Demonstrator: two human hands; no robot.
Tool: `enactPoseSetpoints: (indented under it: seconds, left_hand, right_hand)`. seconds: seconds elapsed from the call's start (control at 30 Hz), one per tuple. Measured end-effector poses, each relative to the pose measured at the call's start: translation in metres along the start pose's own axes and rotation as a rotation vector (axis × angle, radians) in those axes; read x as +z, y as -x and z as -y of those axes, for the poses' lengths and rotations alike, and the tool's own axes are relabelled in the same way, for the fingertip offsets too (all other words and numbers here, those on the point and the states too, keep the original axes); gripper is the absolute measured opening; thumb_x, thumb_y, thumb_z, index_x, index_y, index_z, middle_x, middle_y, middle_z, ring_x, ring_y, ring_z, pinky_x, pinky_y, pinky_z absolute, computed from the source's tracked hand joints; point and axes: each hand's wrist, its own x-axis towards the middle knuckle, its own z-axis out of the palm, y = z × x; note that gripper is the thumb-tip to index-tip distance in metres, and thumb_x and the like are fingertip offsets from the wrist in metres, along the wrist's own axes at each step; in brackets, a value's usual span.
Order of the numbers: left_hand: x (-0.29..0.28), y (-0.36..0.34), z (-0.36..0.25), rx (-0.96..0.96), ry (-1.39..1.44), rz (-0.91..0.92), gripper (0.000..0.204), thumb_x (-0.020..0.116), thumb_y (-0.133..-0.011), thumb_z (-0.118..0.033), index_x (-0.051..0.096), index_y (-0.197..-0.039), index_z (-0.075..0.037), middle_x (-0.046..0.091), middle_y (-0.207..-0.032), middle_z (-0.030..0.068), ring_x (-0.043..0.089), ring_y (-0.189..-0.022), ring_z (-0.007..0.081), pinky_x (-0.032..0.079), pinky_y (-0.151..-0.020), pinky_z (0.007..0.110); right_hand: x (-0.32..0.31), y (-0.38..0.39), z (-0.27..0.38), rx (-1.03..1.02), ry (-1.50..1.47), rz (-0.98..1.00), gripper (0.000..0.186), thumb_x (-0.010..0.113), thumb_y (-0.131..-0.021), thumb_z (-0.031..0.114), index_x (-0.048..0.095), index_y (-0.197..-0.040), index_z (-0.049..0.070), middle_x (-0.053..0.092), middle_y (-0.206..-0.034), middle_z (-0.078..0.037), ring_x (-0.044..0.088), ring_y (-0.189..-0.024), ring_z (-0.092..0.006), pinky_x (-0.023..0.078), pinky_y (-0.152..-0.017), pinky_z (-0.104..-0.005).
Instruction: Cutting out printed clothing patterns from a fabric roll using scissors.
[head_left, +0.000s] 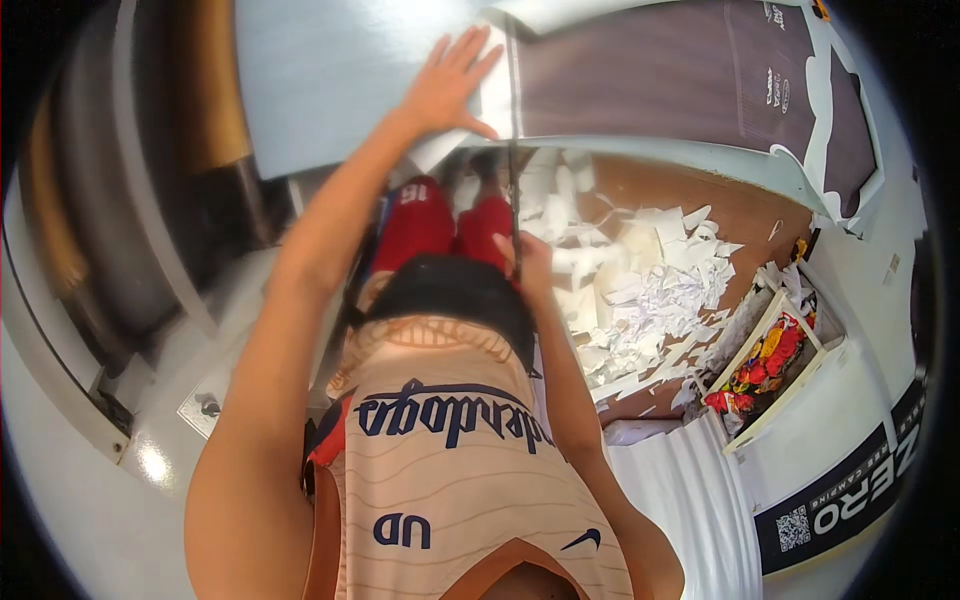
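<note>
My left hand [455, 85] lies flat with fingers spread. It rests on a white strip of paper [497, 95] at the left edge of a dark grey-brown printed sheet [640, 75] on the table. A long, thin dark strip [514, 170] runs along that edge, over the table's near side and down toward my lap. My right hand [530, 262] is closed round its lower end, below the table edge. Whether the strip is stiff or soft I cannot tell.
The pale grey-blue tabletop [320, 75] spans the far side. White paper scraps [650, 280] are heaped on the brown floor under it. At right stands a wooden crate [790, 385] with red and yellow pieces, near white ribbed material [685, 500]. Blurred long rolls [205, 85] stand at left.
</note>
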Motion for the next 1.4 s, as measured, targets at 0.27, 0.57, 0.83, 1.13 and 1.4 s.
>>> enactPoseSetpoints:
  seconds: [0.27, 0.57, 0.83, 1.13, 1.4]
  left_hand:
    - [0.005, -0.006, -0.003, 0.011, 0.004, -0.013, 0.139, 0.069, -0.058, -0.092, 0.027, -0.164, -0.012, 0.018, -0.170, 0.0210, 0.017, -0.158, 0.0390, 0.014, -0.127, 0.058]
    - [0.004, -0.007, 0.000, 0.036, 0.007, -0.014, 0.140, 0.070, -0.058, -0.092, 0.026, -0.165, -0.014, 0.016, -0.171, 0.0220, 0.014, -0.157, 0.0431, 0.013, -0.127, 0.059]
    - [0.001, -0.007, -0.002, -0.009, -0.064, 0.064, 0.144, 0.070, -0.055, -0.094, 0.023, -0.166, -0.014, 0.015, -0.171, 0.0235, 0.012, -0.157, 0.0451, 0.010, -0.125, 0.063]
    - [0.002, -0.006, 0.003, 0.002, -0.019, 0.036, 0.145, 0.069, -0.055, -0.094, 0.022, -0.166, -0.014, 0.014, -0.171, 0.0226, 0.011, -0.158, 0.0448, 0.009, -0.125, 0.063]
    - [-0.002, -0.010, 0.001, -0.026, -0.015, 0.074, 0.145, 0.071, -0.054, -0.092, 0.023, -0.165, -0.011, 0.014, -0.171, 0.0222, 0.013, -0.158, 0.0429, 0.010, -0.126, 0.062]
  right_hand:
    - [-0.006, -0.010, -0.004, -0.009, -0.026, 0.014, 0.027, 0.082, -0.092, 0.027, 0.066, -0.081, 0.007, 0.056, -0.057, 0.003, 0.049, -0.046, -0.0071, 0.034, -0.046, -0.0242]
    - [-0.008, -0.017, -0.001, -0.001, -0.040, 0.026, 0.035, 0.086, -0.088, 0.028, 0.059, -0.075, 0.008, 0.053, -0.057, 0.004, 0.048, -0.046, -0.0046, 0.036, -0.045, -0.0224]
    - [-0.010, -0.025, 0.004, -0.005, -0.046, 0.034, 0.033, 0.086, -0.088, 0.026, 0.062, -0.078, 0.005, 0.053, -0.057, 0.004, 0.047, -0.045, -0.0047, 0.035, -0.043, -0.0227]
    - [-0.004, -0.041, 0.025, -0.051, -0.016, 0.058, 0.029, 0.081, -0.092, 0.026, 0.064, -0.079, 0.005, 0.054, -0.056, 0.002, 0.049, -0.047, -0.0077, 0.034, -0.045, -0.0243]
    - [0.004, -0.062, 0.047, -0.083, -0.074, 0.040, 0.029, 0.082, -0.091, 0.026, 0.066, -0.080, 0.004, 0.054, -0.055, 0.002, 0.047, -0.042, -0.0074, 0.032, -0.043, -0.0235]
